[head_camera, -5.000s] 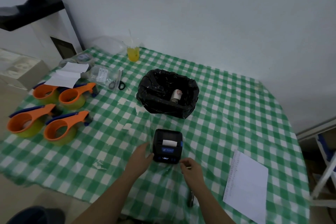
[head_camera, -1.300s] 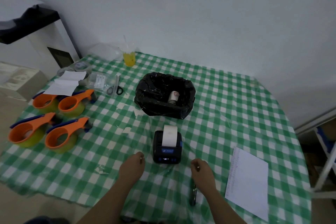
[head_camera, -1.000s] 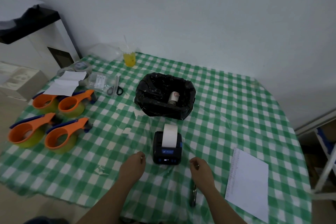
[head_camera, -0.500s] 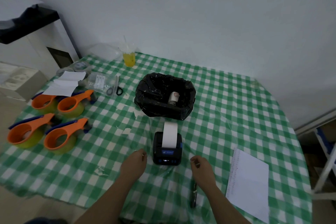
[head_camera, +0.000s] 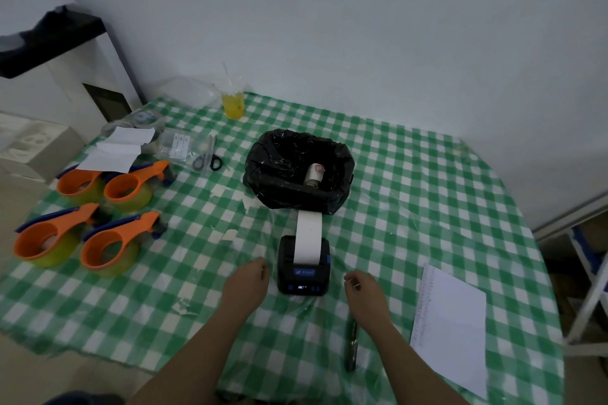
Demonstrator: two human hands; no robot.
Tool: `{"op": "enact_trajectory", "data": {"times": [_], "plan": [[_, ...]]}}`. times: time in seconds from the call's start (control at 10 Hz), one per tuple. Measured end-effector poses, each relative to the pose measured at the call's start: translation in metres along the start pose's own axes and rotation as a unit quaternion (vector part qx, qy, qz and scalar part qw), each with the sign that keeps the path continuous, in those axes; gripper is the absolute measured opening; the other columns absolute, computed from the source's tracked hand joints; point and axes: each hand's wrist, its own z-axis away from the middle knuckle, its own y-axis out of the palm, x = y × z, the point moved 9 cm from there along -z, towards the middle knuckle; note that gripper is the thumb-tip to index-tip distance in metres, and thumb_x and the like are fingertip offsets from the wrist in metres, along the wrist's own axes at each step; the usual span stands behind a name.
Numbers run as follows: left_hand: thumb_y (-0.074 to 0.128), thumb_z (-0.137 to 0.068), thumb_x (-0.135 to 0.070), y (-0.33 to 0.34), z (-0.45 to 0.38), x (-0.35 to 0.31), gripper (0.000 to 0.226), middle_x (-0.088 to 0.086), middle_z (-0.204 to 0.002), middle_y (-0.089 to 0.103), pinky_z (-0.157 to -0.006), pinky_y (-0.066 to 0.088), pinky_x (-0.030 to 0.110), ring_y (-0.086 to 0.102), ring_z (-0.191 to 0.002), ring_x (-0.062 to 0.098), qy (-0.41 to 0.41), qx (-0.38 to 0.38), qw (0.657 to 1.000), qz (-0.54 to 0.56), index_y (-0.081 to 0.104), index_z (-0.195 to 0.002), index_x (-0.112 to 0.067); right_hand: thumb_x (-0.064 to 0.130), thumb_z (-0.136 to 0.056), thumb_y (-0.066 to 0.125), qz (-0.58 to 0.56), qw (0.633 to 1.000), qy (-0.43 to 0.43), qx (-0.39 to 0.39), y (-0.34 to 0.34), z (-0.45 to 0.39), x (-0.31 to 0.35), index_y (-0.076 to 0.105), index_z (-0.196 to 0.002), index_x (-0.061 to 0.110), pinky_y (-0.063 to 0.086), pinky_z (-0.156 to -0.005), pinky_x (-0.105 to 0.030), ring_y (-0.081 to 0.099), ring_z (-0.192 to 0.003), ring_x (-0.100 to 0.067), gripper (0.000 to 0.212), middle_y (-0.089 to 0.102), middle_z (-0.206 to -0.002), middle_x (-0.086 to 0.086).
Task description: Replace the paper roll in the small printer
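A small black printer (head_camera: 303, 276) sits closed on the green checked tablecloth, its front panel lit. A white paper strip (head_camera: 308, 237) runs out of its slot and away toward the bin. My left hand (head_camera: 245, 283) rests on the cloth just left of the printer, fingers curled with nothing in them. My right hand (head_camera: 365, 289) rests to the printer's right, also curled and holding nothing. Neither hand touches the printer. A used paper roll (head_camera: 314, 174) lies inside the black bag-lined bin (head_camera: 263, 171) behind the printer.
Several orange tape dispensers (head_camera: 108, 245) stand at the left. Scissors (head_camera: 207, 159), plastic bags and a folded paper (head_camera: 115, 151) lie at the back left, a yellow drink cup (head_camera: 233, 102) by the wall. A dark pen (head_camera: 351, 344) and a white sheet (head_camera: 450, 329) lie right of my arm.
The paper strip has fed out of the printer and grown longer toward the bin. Five seconds ago both hands were at the printer; they now rest apart beside it.
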Motion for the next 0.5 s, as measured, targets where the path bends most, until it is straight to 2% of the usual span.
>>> {"op": "enact_trajectory", "data": {"times": [0.2,0.5], "plan": [[0.041,-0.094,-0.02,-0.006,-0.005,-0.009,0.02,0.003,-0.072,0.053,-0.06,0.037,0.029,0.05,-0.064,0.021,0.011,-0.012,1.0,-0.005,0.057,-0.097,-0.008,0.011,-0.09,0.051,0.004,1.0,-0.023,-0.007,-0.004,-0.006,0.014,0.062,-0.101,0.009,0.039,-0.073,-0.023,0.053,-0.086,-0.018,0.016,0.054,-0.091,-0.001],[0.042,-0.094,-0.02,-0.018,-0.014,-0.01,0.021,0.007,-0.077,0.056,-0.061,0.038,0.03,0.051,-0.067,0.023,0.007,-0.037,0.999,-0.015,0.057,-0.098,-0.007,0.011,-0.088,0.052,-0.001,0.999,-0.034,-0.02,-0.01,-0.021,0.029,0.063,-0.099,0.008,0.039,-0.069,-0.025,0.052,-0.08,-0.017,0.016,0.064,-0.098,-0.011]]}}
